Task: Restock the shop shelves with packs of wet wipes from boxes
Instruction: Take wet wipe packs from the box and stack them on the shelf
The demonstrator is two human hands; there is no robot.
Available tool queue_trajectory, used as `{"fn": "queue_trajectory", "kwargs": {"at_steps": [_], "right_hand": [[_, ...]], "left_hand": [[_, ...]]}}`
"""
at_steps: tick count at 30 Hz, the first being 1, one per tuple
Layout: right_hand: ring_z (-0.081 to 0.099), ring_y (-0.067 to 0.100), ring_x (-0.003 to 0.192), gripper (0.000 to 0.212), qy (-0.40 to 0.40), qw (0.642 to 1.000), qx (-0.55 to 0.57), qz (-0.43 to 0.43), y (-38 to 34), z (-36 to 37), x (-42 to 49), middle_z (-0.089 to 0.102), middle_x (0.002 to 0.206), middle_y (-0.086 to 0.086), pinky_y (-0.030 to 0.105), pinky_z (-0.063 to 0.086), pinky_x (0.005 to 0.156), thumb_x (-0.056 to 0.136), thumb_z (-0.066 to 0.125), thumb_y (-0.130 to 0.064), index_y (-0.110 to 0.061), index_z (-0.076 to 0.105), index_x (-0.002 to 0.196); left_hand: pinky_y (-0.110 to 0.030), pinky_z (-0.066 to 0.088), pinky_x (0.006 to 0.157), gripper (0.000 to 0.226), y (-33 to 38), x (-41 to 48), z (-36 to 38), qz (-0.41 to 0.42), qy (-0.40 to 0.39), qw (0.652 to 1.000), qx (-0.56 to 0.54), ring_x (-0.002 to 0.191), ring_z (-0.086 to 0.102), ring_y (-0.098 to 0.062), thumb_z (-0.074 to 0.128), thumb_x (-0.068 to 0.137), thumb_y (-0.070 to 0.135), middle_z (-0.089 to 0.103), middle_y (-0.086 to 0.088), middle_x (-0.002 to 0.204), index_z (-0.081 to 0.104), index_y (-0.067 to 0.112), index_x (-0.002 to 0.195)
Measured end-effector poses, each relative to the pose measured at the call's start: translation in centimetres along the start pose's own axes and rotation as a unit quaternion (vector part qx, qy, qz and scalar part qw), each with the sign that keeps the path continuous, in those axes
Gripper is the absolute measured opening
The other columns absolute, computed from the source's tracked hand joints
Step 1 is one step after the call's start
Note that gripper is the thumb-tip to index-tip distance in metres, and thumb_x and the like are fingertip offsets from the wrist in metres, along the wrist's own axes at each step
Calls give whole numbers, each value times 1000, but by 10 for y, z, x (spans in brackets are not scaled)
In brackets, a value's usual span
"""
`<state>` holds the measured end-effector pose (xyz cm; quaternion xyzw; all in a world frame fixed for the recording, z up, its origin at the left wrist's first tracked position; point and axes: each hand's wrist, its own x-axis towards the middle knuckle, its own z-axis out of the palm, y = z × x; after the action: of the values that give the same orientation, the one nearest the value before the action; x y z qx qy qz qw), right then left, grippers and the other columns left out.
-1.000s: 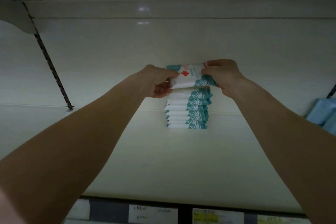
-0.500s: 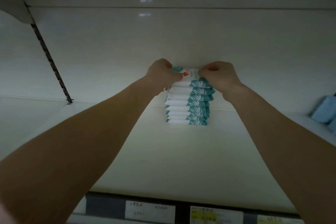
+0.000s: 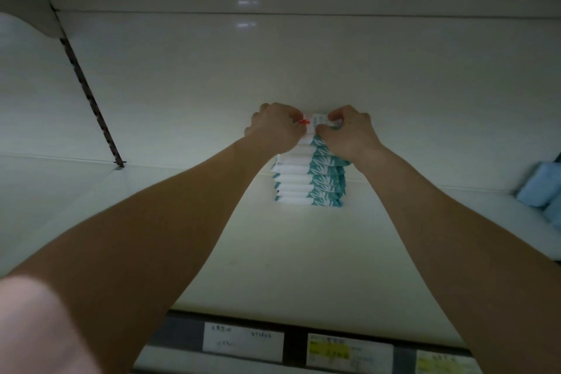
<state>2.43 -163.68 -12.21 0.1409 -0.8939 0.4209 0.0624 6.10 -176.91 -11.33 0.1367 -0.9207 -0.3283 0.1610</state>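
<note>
Wipes pack [image 3: 319, 120] sits atop the stack [image 3: 309, 182] at the shelf's [image 3: 273, 252] back wall, pinched by the left hand [image 3: 274, 127] and right hand [image 3: 349, 130], fingers curled shut on its ends. Placing step; next, I'd judge, squaring it, then letting go gently.

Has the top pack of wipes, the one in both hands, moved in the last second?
Yes. The top pack has tipped down from tilted toward the camera to lying flatter on the stack of wipes, with both hands, left and right, closing over it.
</note>
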Motion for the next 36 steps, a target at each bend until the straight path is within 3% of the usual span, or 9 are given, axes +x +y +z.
{"fn": "queue_trajectory", "kwargs": {"at_steps": [6, 8, 11, 13, 16, 20, 25, 27, 36], "right_hand": [[47, 28, 120, 40, 34, 998, -23, -53, -20, -12, -13, 38, 134, 10, 34, 39, 103, 90, 60, -33, -16, 54, 126], [49, 21, 115, 34, 45, 996, 36, -74, -32, -7, -25, 42, 134, 8, 24, 39, 97, 91, 59, -28, -17, 57, 123], [54, 8, 93, 28, 37, 986, 136, -94, -55, 12, -56, 54, 125, 5, 8, 40, 76, 91, 59, -20, -17, 61, 118], [53, 9, 101, 27, 17, 979, 181, -96, -69, 27, -83, 56, 121, 2, 12, 40, 83, 91, 58, -15, -19, 62, 117], [53, 7, 104, 23, -40, 966, 243, -77, -94, 52, -126, 58, 114, -6, 19, 42, 87, 91, 57, -14, -24, 61, 111], [58, 4, 93, 20, -128, 942, 302, -67, -126, 94, -192, 62, 101, -10, 23, 50, 85, 90, 58, -13, -25, 63, 105], [61, 10, 81, 14, -230, 915, 325, -58, -166, 158, -280, 65, 83, -6, 30, 53, 85, 86, 61, -10, -23, 66, 90], [60, 12, 77, 13, -270, 902, 327, -74, -184, 181, -321, 65, 79, -4, 31, 52, 79, 86, 60, -9, -21, 65, 88], [62, 13, 87, 12, -429, 849, 280, -133, -256, 238, -518, 65, 88, -5, 28, 52, 77, 89, 59, -17, -24, 65, 97]], "left_hand": [[-35, 47, 98, 41, -3, -15, -16, -45, 73, 994, -69, 108, 59, -23, 61, 88, 36, 54, -6, 131, 59, 24, 127], [-22, 46, 87, 37, -6, -28, -25, -62, 108, 984, -128, 95, 58, -15, 59, 91, 28, 59, -4, 127, 59, 19, 127], [-20, 45, 67, 32, -15, -57, -42, -122, 153, 946, -258, 81, 57, -15, 60, 91, 20, 65, -6, 114, 61, 15, 123], [-19, 46, 59, 31, -27, -83, -55, -170, 171, 917, -318, 73, 57, -12, 59, 92, 17, 66, -3, 100, 61, 14, 122], [-23, 50, 63, 29, -57, -129, -76, -230, 195, 868, -394, 70, 56, -11, 57, 93, 14, 59, 2, 82, 60, 13, 122], [-24, 48, 60, 26, -106, -198, -103, -286, 265, 800, -456, 72, 57, -14, 57, 92, 12, 58, 0, 81, 61, 13, 118], [-21, 38, 51, 13, -166, -293, -146, -346, 383, 729, -450, 55, 49, -13, 54, 91, 8, 53, -1, 68, 57, 20, 97], [-22, 38, 49, 14, -191, -336, -165, -362, 422, 707, -437, 54, 48, -12, 54, 91, 8, 51, -1, 68, 57, 19, 99], [-24, 42, 52, 16, -273, -538, -241, -411, 532, 604, -428, 61, 51, -13, 57, 89, 11, 57, -1, 74, 61, 21, 101]]}}
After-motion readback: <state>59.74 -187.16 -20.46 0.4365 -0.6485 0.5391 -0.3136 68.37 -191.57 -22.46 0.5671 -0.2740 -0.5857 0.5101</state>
